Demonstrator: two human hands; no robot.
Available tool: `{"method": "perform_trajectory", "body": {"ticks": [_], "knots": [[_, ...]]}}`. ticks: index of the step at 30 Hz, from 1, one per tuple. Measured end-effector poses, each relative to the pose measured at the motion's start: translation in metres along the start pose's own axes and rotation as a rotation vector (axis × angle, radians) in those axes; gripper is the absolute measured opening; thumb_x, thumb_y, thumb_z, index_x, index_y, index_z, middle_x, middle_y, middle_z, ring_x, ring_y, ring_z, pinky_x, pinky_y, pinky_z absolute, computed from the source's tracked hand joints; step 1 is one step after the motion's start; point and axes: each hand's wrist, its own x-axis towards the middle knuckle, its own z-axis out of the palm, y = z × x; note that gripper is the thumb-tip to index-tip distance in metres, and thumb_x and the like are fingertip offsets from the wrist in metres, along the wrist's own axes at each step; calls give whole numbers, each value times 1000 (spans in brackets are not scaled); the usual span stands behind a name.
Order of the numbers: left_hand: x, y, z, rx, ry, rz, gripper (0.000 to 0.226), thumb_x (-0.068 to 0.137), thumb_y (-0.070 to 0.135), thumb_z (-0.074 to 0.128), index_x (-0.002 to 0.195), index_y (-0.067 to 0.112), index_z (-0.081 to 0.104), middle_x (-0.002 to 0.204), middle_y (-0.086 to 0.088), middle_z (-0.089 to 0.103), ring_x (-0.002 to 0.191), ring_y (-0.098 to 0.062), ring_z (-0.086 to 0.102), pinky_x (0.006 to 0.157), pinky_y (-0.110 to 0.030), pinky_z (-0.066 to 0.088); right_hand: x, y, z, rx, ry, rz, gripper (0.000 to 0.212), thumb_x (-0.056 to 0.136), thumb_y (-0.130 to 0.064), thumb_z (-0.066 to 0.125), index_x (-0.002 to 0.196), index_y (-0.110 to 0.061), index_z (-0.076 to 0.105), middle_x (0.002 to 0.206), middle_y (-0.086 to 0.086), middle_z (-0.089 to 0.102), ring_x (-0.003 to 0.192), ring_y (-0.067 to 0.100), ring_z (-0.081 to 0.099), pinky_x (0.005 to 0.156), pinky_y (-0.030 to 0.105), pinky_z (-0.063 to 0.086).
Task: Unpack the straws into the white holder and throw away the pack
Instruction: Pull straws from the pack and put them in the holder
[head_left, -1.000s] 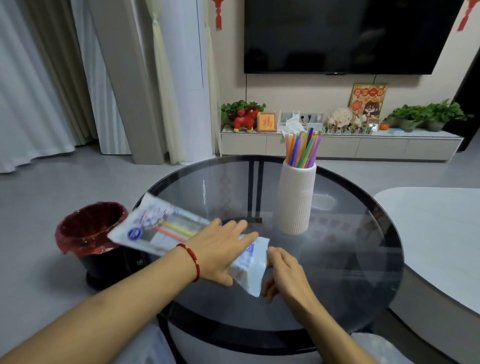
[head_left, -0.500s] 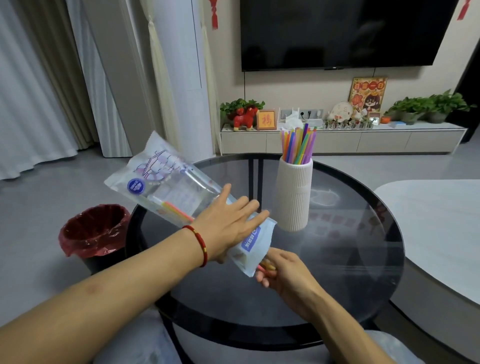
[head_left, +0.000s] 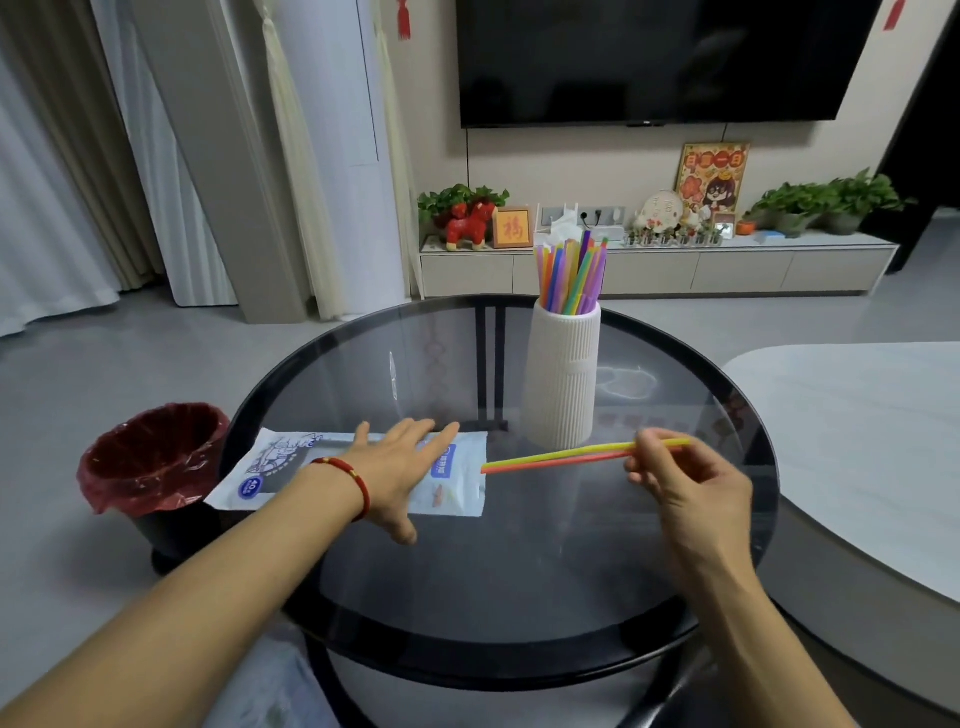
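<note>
The straw pack (head_left: 270, 470), a clear and white plastic bag, lies flat on the round glass table (head_left: 519, 597). My left hand (head_left: 400, 467) presses down on it with spread fingers. My right hand (head_left: 685, 483) pinches two straws (head_left: 556, 457), one yellow and one orange, held level just right of the pack's open end. The white ribbed holder (head_left: 561, 379) stands upright behind them, with several coloured straws (head_left: 571, 275) in it.
A black bin with a red liner (head_left: 150, 462) stands on the floor left of the table. A pale second table (head_left: 857, 441) lies to the right. A TV cabinet with plants and ornaments (head_left: 654, 260) runs along the far wall.
The pack was lifted and tilted, and now lies flat under my left hand. My right hand has drawn two straws out of its open end and moved right.
</note>
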Motion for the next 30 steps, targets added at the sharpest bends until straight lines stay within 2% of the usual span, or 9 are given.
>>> {"method": "perform_trajectory", "body": {"ticks": [2, 5, 7, 11, 14, 18, 20, 24, 30], "knots": [[-1, 10, -7, -54, 38, 43, 133, 63, 64, 76, 154, 30, -15, 164, 0, -1, 152, -25, 0, 119, -63, 10, 1, -10, -9, -64, 3, -105, 19, 83, -35, 83, 90, -18, 84, 71, 6, 78, 63, 13, 72, 65, 21, 60], [3, 45, -18, -324, 342, 218, 91, 84, 61, 61, 156, 25, 17, 159, 0, 31, 145, -20, 29, 118, -41, 28, 0, -30, -19, -132, -31, -208, 14, 88, -32, 80, 93, -18, 83, 72, 7, 77, 62, 16, 71, 65, 23, 63], [7, 71, -22, -444, 358, 300, 63, 96, 49, 53, 150, 22, 34, 148, 0, 46, 135, -19, 42, 112, -37, 36, 3, -42, -23, -143, -51, -228, 17, 90, -33, 79, 95, -17, 83, 72, 7, 76, 61, 17, 70, 66, 24, 63], [13, 103, -16, -559, 361, 339, 14, 102, 22, 44, 102, 13, 55, 93, -4, 67, 90, -29, 61, 83, -44, 49, 10, -51, -21, -69, -75, -165, 30, 84, -42, 84, 93, -14, 82, 67, 5, 73, 58, 16, 64, 60, 22, 57], [13, 110, -11, -639, 338, 380, 16, 104, 21, 40, 94, 12, 48, 85, 1, 61, 82, -29, 58, 77, -41, 48, 7, -39, -9, 55, -201, 38, 48, 71, -53, 92, 100, -16, 82, 76, 6, 72, 65, 17, 66, 59, 22, 56], [14, 110, -18, -698, 333, 441, 14, 103, 27, 47, 96, 16, 54, 90, 6, 64, 80, -12, 56, 72, -30, 42, 5, -30, 13, -226, -434, -13, 24, 89, -31, 79, 96, -8, 81, 78, 14, 80, 69, 23, 76, 68, 27, 61], [19, 100, -29, -791, 425, 371, 13, 97, 33, 58, 103, 22, 56, 91, 8, 61, 80, -8, 56, 72, -28, 45, 21, -44, 20, -220, -353, -78, 24, 90, -26, 74, 93, -3, 79, 76, 15, 80, 68, 22, 78, 66, 25, 63], [41, 73, -71, -1074, 651, 75, 66, 82, 36, 76, 138, 26, 42, 124, 3, 54, 110, -15, 57, 81, -29, 53, 71, -97, 25, -175, -99, -271, 12, 99, -18, 72, 93, -10, 79, 74, 8, 81, 69, 20, 79, 70, 28, 65], [86, 85, -128, -1149, 608, 39, 101, 65, 40, 87, 145, 21, 29, 141, -4, 48, 126, -26, 50, 102, -48, 48, 108, -135, 52, -395, -93, -454, 13, 101, -19, 70, 101, -7, 77, 78, 7, 79, 70, 25, 80, 72, 40, 68]]}}
